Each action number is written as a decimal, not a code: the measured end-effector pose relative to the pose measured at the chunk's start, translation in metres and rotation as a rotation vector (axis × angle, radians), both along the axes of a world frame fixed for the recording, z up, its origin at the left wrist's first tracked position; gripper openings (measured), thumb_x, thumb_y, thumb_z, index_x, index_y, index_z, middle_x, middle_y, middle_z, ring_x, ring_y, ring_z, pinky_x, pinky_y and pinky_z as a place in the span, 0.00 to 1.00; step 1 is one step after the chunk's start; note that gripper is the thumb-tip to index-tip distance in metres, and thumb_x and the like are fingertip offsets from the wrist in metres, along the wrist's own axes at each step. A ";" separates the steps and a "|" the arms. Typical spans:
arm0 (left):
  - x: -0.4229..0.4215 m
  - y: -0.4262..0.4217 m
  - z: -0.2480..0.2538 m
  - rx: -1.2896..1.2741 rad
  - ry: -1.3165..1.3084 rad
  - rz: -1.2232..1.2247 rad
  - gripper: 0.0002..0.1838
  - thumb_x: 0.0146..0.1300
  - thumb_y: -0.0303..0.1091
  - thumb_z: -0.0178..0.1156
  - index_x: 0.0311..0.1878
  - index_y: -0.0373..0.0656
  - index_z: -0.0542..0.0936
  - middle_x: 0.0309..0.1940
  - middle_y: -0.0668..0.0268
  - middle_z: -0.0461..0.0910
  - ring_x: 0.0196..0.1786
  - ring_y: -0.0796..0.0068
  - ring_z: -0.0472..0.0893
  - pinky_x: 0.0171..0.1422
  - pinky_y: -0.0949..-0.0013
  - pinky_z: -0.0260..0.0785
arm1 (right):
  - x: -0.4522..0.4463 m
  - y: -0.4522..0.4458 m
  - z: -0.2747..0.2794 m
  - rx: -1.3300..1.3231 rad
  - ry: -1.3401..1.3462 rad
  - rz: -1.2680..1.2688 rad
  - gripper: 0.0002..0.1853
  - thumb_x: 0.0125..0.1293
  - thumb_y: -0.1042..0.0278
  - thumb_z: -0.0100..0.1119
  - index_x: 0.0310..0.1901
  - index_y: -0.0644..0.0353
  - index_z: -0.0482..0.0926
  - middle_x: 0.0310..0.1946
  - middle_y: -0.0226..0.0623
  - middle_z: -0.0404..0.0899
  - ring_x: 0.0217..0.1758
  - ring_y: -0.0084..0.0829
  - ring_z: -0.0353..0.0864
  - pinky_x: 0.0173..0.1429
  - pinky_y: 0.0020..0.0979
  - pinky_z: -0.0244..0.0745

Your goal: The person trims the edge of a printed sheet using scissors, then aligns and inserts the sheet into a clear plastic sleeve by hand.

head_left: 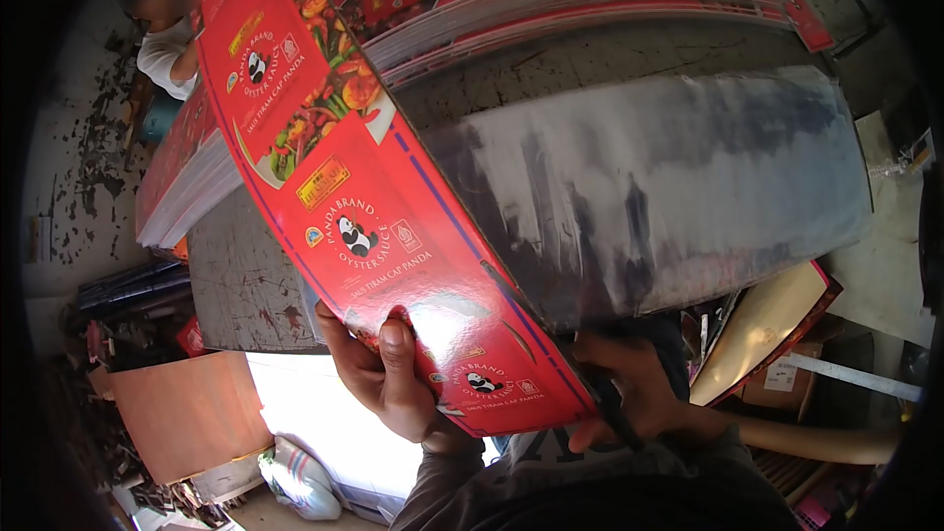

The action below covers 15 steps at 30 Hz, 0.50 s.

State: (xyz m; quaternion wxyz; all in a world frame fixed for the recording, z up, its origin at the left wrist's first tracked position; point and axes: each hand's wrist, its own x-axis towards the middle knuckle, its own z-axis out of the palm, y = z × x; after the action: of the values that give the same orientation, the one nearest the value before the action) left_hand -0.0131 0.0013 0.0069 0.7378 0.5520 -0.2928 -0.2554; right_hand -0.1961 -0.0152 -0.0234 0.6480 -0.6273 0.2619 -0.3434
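A long red printed cardboard sheet (pixel 369 226), with panda logos and food pictures, stands tilted up in front of me. My left hand (pixel 388 374) grips its lower left edge, the thumb pressed on the printed face and the fingers behind. At the lower right edge of the sheet is my right hand (pixel 634 383), its fingers curled in shadow. A dark narrow shape shows by those fingers, too dim to name. Behind the sheet, a stack of clear plastic sheets or bags (pixel 669 187) lies on the worn grey table (pixel 246 275).
More red printed sheets (pixel 590 0) are stacked at the back of the table, and another stack (pixel 192 172) lies at the left. A person (pixel 167 54) sits at the far left. Below are a brown board (pixel 192 418), a white bag (pixel 300 480) and a cardboard box (pixel 782 383).
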 end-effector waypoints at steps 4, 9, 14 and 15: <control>-0.002 -0.003 0.000 -0.048 -0.012 0.012 0.28 0.55 0.27 0.58 0.57 0.30 0.59 0.45 0.59 0.71 0.45 0.74 0.71 0.52 0.73 0.60 | 0.000 -0.002 0.003 -0.073 0.044 -0.030 0.35 0.34 0.53 0.76 0.43 0.65 0.73 0.19 0.29 0.66 0.19 0.19 0.66 0.23 0.22 0.60; 0.001 -0.002 0.000 -0.036 -0.005 0.006 0.28 0.55 0.26 0.57 0.57 0.30 0.59 0.45 0.58 0.71 0.46 0.74 0.71 0.53 0.72 0.61 | 0.000 -0.003 0.007 -0.096 0.079 -0.027 0.35 0.34 0.52 0.75 0.43 0.66 0.73 0.21 0.31 0.69 0.20 0.21 0.68 0.24 0.23 0.62; 0.001 -0.003 0.000 -0.051 0.000 0.029 0.27 0.55 0.26 0.57 0.57 0.30 0.59 0.44 0.58 0.71 0.45 0.74 0.72 0.52 0.71 0.61 | 0.000 0.001 0.008 -0.082 0.056 -0.071 0.32 0.35 0.56 0.75 0.42 0.66 0.74 0.27 0.39 0.76 0.27 0.29 0.77 0.32 0.25 0.69; 0.001 -0.003 0.000 -0.052 0.000 0.028 0.27 0.55 0.26 0.57 0.57 0.30 0.59 0.44 0.58 0.71 0.45 0.74 0.72 0.52 0.71 0.61 | 0.000 0.001 0.007 -0.082 0.056 -0.072 0.32 0.35 0.56 0.75 0.42 0.66 0.74 0.27 0.39 0.76 0.27 0.29 0.77 0.32 0.25 0.69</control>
State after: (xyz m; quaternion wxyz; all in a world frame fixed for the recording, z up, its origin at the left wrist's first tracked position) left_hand -0.0121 -0.0019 0.0068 0.7554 0.5368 -0.2913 -0.2374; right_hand -0.1961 -0.0141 -0.0163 0.6012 -0.6529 0.2879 -0.3595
